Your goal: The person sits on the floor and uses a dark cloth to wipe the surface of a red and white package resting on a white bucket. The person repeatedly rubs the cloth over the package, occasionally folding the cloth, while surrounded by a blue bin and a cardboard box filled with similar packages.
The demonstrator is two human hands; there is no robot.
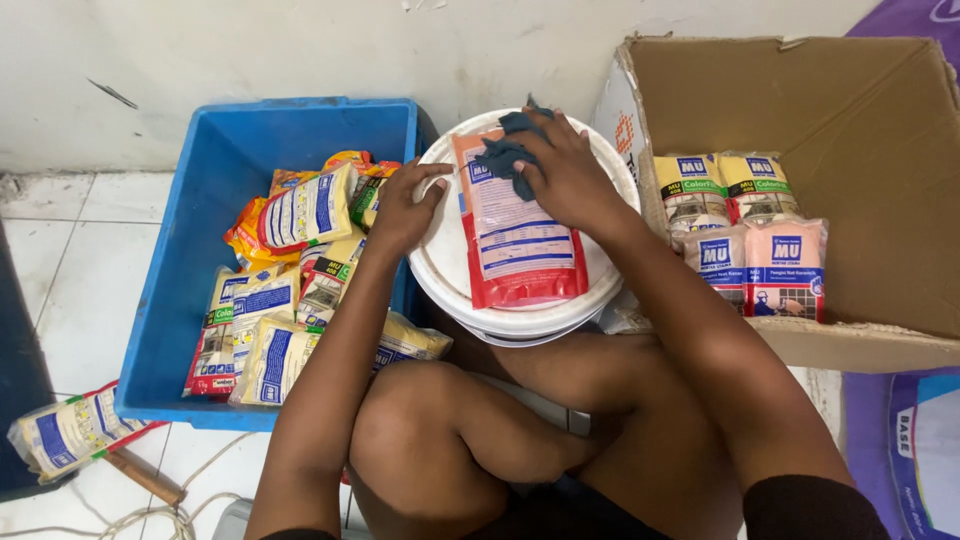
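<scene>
Right hand point(567, 172) clutches grey rag point(505, 152) on red packet point(515, 232); left hand point(403, 207), fingers loosely curled, steadies white bucket lid point(440, 265). Yellow packets point(300, 260) fill blue crate point(190, 250).

Blue crate point(180, 300) of packets, cardboard box point(880, 130) alongside

One camera sits on the person's head and looks steeply down, close over the bent knees. It faces the white wall point(300, 50) ahead. A blue crate point(180, 300) lies left, a white bucket point(440, 270) at centre, a cardboard box point(880, 200) right.
</scene>
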